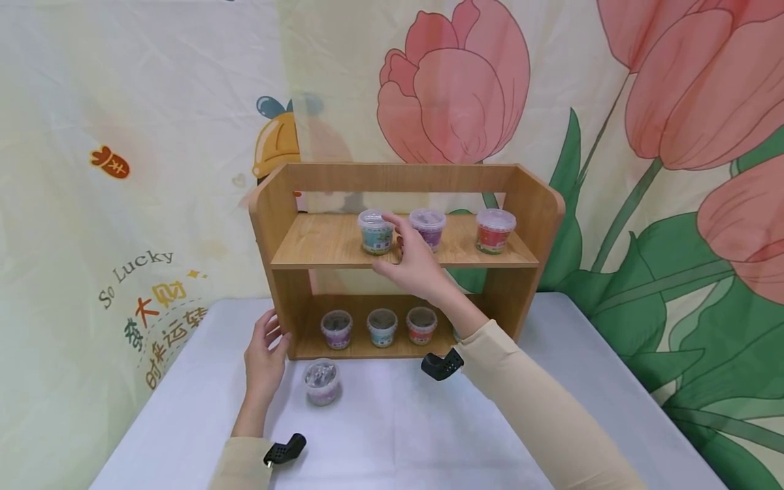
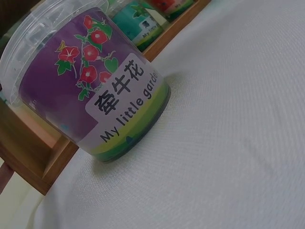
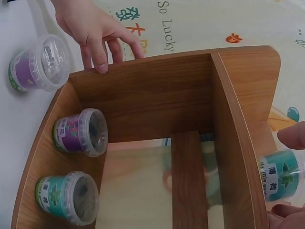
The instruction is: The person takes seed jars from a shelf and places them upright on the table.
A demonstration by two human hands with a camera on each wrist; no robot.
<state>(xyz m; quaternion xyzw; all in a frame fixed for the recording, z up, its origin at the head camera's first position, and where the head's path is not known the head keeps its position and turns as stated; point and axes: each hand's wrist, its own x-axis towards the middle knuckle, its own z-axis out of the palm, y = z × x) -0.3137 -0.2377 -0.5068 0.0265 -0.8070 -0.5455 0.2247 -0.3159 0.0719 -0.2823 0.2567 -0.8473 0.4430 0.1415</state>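
My right hand [image 1: 416, 265] is open around the teal cup [image 1: 374, 238], mid-frame; left hand [image 1: 265, 361] rests relaxed against the rack [image 1: 404, 177]. Mostly stocked, I'd say: one purple cup [image 1: 321, 388] remains on the table [image 1: 380, 435], lower left.

We've got a lidded clear cup [image 1: 376, 235] with a teal, leaf-printed label, upright near the front edge of the upper board, leftmost there, between the spread thumb and fingers of the right hand [image 1: 413, 262], contact unclear. We see the two-tier wood-grain rack [image 1: 404, 265] upright on the white cloth [image 1: 392, 429], its left side panel touched by the left hand [image 1: 266, 364]. In front of the rack's lower left, we log a lidded purple-label cup [image 1: 321, 391], red flowers and "My little garden" printed on it, upright on the cloth, near the left hand.
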